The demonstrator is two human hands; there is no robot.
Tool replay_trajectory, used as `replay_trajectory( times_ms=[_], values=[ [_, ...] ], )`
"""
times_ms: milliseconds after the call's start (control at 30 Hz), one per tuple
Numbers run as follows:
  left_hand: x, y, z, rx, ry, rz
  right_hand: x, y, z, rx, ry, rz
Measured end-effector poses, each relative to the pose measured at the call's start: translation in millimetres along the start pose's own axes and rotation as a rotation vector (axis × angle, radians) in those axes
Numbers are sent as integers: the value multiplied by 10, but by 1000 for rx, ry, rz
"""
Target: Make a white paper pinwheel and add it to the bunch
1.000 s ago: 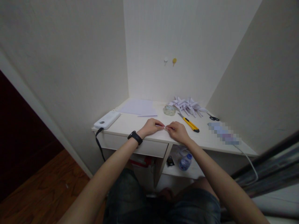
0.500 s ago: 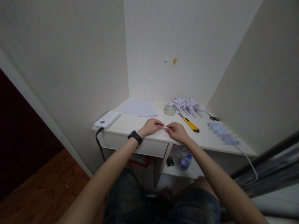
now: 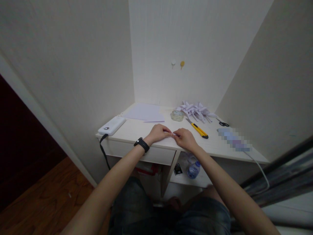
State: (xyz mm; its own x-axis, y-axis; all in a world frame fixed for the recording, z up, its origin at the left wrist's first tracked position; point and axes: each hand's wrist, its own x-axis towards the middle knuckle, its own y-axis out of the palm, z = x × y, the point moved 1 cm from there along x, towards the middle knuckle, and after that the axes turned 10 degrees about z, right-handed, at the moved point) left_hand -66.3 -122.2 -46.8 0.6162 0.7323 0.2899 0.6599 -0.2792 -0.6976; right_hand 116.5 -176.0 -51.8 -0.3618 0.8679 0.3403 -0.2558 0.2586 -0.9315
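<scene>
Near the desk's front edge, my left hand (image 3: 158,133) and my right hand (image 3: 184,138) meet with fingertips pinched. Between them is a small piece of white paper (image 3: 173,134), mostly hidden by the fingers; both hands are closed on it. Beyond my right hand lies a yellow utility knife (image 3: 199,130), its blade end pointing away to the left. A roll of clear tape (image 3: 177,115) rests behind the hands. To its right is a heap of folded white paper pieces (image 3: 195,110). White paper sheets (image 3: 144,112) lie at the back left.
A white power bank (image 3: 112,126) with a black cable sits at the desk's left end. Black-handled scissors (image 3: 223,124) and a blurred-out device (image 3: 233,139) with a white cable lie at right. Below, a plastic bottle (image 3: 194,170) stands on a shelf.
The fingertips have shifted slightly around the small paper, and a little less of it shows. Both hands stay in nearly the same place; the other things have not moved.
</scene>
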Motion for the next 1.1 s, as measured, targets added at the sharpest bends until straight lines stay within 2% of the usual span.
replay_trajectory(
  times_ms=[67,233,333,467,567,667,800,967,1100],
  values=[
    [-2,0,8,-5,-15,-14,-6,4,-58,136,31,-41],
    [12,0,46,-52,-26,-32,-46,7,-314,641,213,-126],
    [-11,13,-14,87,45,-48,-65,8,-374,806,245,-169],
    [-80,80,-164,536,250,-43,-58,2,-321,820,223,-195],
    [-111,124,-205,667,263,-54,-50,-11,-296,834,221,-238],
    [-112,136,-201,640,239,-105,-51,-25,-292,845,214,-280],
    [-85,160,-234,562,282,-90,-66,-37,-256,781,180,-311],
    [-52,191,-282,456,222,-116,-89,-28,-201,704,171,-363],
    [-52,185,-314,476,251,-117,-94,-18,-205,622,175,-365]
  ],
)
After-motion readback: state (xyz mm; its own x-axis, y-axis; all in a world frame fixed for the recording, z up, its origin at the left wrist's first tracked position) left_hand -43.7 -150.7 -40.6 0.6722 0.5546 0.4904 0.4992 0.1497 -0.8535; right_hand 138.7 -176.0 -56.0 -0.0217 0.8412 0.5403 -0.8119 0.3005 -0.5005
